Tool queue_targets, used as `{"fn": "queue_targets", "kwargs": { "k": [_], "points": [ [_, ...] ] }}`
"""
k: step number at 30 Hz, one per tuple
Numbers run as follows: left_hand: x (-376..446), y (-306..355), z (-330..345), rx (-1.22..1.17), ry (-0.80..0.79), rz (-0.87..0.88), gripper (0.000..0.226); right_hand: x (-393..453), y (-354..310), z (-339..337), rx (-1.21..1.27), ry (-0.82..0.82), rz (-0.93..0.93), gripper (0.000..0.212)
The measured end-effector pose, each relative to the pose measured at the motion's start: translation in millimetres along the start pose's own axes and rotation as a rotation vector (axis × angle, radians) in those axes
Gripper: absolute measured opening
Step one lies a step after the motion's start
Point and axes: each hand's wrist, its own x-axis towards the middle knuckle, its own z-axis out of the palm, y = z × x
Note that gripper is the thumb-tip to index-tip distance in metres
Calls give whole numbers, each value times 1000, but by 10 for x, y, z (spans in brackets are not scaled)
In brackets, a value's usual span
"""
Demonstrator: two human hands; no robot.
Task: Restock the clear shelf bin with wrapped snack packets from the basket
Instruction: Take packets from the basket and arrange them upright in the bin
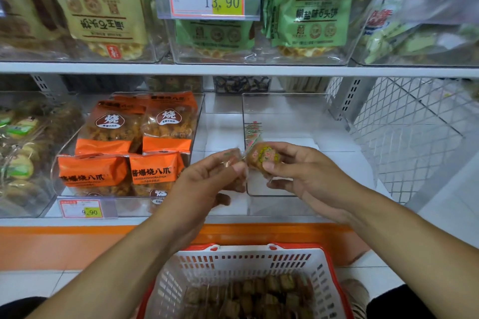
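My right hand grips a round brown snack packet with a green and yellow label, in front of the clear shelf bin. My left hand pinches a clear-wrapped packet just left of it, and more brown packets show under its curled fingers. The two packets nearly touch. The bin looks bare apart from a reflection on its left wall. Below, a white basket with red handles holds several brown wrapped packets.
A clear bin of orange snack bags stands left of the target bin, with a price tag on its front. The shelf above carries bins of green and yellow bags. A white wire mesh panel closes the right side.
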Motion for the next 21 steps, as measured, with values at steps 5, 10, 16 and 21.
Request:
{"fn": "queue_targets", "kwargs": {
  "k": [5, 10, 16, 21],
  "points": [
    [-51, -15, 47, 266, 137, 120, 43, -35, -57, -45, 108, -72, -3, 43],
    [-44, -66, 65, 508, 276, 227, 57, -70, -41, -20, 63, -79, 7, 49],
    [-1, -97, 35, 167, 122, -96, 50, -65, -31, -1, 32, -51, -20, 49],
    [17, -115, 16, 8, -55, -96, 48, -47, 22, -25, -231, -5, -69, 39]
  ]
}}
